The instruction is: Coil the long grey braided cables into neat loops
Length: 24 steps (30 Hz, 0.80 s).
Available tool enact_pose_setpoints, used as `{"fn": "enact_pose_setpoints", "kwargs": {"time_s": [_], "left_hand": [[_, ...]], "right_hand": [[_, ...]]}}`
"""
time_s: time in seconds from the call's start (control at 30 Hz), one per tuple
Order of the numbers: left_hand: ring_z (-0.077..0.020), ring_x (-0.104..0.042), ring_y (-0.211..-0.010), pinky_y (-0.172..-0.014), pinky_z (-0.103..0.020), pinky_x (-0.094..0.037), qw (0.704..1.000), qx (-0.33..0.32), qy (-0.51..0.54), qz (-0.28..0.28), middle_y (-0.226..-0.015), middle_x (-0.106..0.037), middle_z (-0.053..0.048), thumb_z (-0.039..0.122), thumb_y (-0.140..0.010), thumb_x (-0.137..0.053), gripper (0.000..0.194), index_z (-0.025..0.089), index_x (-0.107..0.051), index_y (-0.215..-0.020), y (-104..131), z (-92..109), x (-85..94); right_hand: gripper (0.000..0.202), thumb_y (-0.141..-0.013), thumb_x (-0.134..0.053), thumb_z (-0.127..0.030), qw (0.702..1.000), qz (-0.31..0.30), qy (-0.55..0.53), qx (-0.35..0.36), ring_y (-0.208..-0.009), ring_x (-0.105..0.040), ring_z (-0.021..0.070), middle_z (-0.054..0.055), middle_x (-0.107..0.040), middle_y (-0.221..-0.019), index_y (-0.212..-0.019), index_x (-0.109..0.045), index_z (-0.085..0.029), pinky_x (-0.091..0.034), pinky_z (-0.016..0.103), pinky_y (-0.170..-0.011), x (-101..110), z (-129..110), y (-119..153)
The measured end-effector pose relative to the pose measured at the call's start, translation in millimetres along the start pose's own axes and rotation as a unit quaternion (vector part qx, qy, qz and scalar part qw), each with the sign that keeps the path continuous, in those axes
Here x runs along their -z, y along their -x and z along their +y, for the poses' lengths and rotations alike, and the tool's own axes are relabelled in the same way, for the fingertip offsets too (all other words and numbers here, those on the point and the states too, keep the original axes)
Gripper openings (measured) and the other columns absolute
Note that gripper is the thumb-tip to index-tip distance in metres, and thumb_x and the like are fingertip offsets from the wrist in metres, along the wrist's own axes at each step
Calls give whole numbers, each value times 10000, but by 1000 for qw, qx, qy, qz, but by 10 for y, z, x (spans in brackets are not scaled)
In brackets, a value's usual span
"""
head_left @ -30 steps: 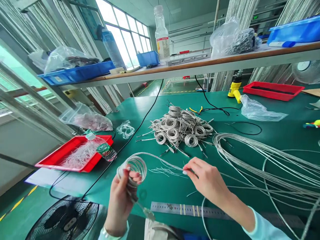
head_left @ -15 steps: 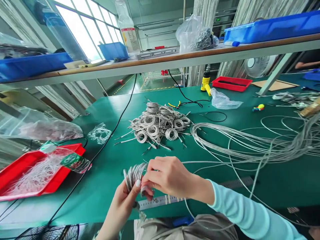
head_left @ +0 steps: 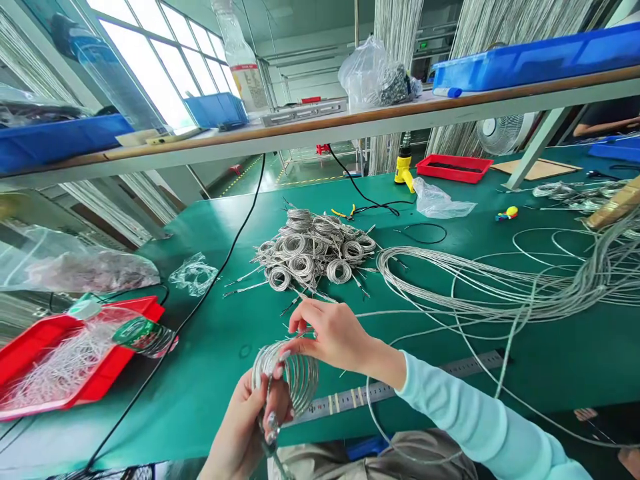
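My left hand (head_left: 250, 407) is closed round a coil of grey cable (head_left: 305, 380), its loops fanned out to the right. A dark cable end hangs below that hand. At the top of the coil, my right hand (head_left: 335, 337) pinches the cable with thumb and fingers. From there a strand runs right toward long loose loops of grey cable (head_left: 465, 283). Beyond my hands lies a heap of small wound cable coils (head_left: 315, 247) with bare wire ends. A steel ruler (head_left: 345, 399) with pale tape marks lies flat beneath the coil.
At the left, a red tray (head_left: 100, 383) holds thin white pieces. A black cord (head_left: 220, 270) crosses the green table (head_left: 200, 373). Farther back are a yellow heat gun (head_left: 403, 170), yellow-handled pliers (head_left: 344, 213) and a red tray (head_left: 455, 175). A shelf (head_left: 310, 130) spans above.
The coil has turned from edge-on to show its round opening, and its loops spread wider. My right hand has shifted from the coil's side to its top. The whole view has shifted slightly.
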<state>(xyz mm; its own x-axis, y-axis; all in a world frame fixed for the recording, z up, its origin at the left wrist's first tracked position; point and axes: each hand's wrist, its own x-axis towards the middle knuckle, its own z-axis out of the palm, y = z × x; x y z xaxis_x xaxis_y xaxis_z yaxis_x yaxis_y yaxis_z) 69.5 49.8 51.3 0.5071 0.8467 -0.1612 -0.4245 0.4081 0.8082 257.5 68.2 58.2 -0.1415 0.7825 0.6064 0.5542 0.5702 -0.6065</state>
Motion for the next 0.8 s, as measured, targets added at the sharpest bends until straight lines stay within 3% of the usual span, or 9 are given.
{"fn": "enact_pose_setpoints", "kwargs": {"time_s": [0.13,0.23,0.3,0.43,0.57,0.7,0.8], "left_hand": [[-25,-444,-347,-424,-130,-452,980,-117,156,46,-453,-518,111,153,-737,-767,194,145,-586,-806,34,242,129],[-22,-466,-373,-446,-130,-467,966,-180,158,94,-513,-530,111,107,-670,-803,285,140,-567,-827,51,410,234],[-23,-457,-379,-442,-134,-462,967,-185,94,146,-528,-527,101,189,-637,-842,321,140,-580,-814,46,435,271],[-102,-607,-534,-499,-173,-503,949,-189,-92,237,-696,-681,0,408,-581,-865,423,150,-629,-819,18,335,253],[-188,-676,-730,-657,-256,-550,932,-162,-252,205,-902,-735,-85,518,-734,-723,403,162,-649,-907,19,216,199],[-183,-641,-715,-661,-240,-525,900,-133,-386,152,-783,-719,-77,561,-778,-651,417,152,-670,-857,-9,102,181],[-150,-586,-639,-583,-206,-491,897,-111,-414,112,-694,-673,-39,577,-761,-659,425,157,-668,-826,-45,9,177]], "right_hand": [[171,-849,-693,-331,997,6,1,-77,-635,-628,87,-46,-694,-796,-963,-636,-217,-389,191,-551,75,175,159],[56,-864,-676,-230,990,51,43,-122,-599,-621,89,-49,-711,-778,-910,-649,-213,-391,200,-552,121,302,324],[39,-891,-635,-217,990,65,100,-70,-631,-618,110,-32,-706,-776,-860,-645,-195,-379,226,-562,114,309,400],[220,-928,-513,-165,966,14,222,130,-620,-524,156,0,-615,-669,-727,-602,-176,-289,295,-546,57,90,437],[268,-926,-526,-222,944,-44,228,233,-585,-431,153,-3,-553,-637,-663,-548,-173,-208,307,-511,33,-164,388],[255,-925,-529,-263,949,-63,190,243,-604,-431,154,1,-575,-677,-692,-581,-173,-223,311,-499,20,-251,325],[235,-937,-528,-312,959,-44,154,235,-618,-463,146,-13,-601,-723,-752,-623,-202,-282,291,-518,-14,-238,281]]}}
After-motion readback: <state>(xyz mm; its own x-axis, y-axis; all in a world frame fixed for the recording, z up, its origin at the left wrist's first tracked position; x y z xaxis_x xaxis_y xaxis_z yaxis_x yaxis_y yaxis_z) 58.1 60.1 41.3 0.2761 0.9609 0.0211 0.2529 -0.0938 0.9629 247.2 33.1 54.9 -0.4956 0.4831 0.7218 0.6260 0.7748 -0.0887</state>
